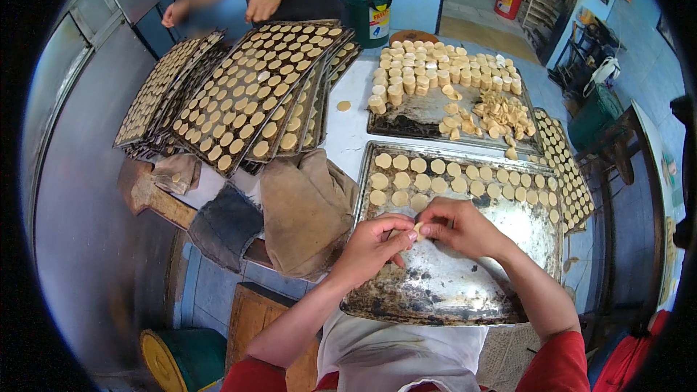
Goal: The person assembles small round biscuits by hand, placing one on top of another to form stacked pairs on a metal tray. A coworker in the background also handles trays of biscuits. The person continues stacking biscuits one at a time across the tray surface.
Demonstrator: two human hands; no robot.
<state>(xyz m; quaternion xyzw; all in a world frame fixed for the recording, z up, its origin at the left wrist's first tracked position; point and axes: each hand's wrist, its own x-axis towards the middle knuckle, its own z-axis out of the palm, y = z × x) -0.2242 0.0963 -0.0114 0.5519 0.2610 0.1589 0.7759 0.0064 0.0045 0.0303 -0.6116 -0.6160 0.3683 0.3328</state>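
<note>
Left hand and right hand in narrow pinch: dough disc held between them; disc rows laid just beyond both, on metal baking tray.

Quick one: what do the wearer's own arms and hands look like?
Left hand and right hand are ungloved, wrists bare of any watch or band. Forearms are uncovered up to plain red sleeves ending around the elbows. A pale apron shows between them.
</note>
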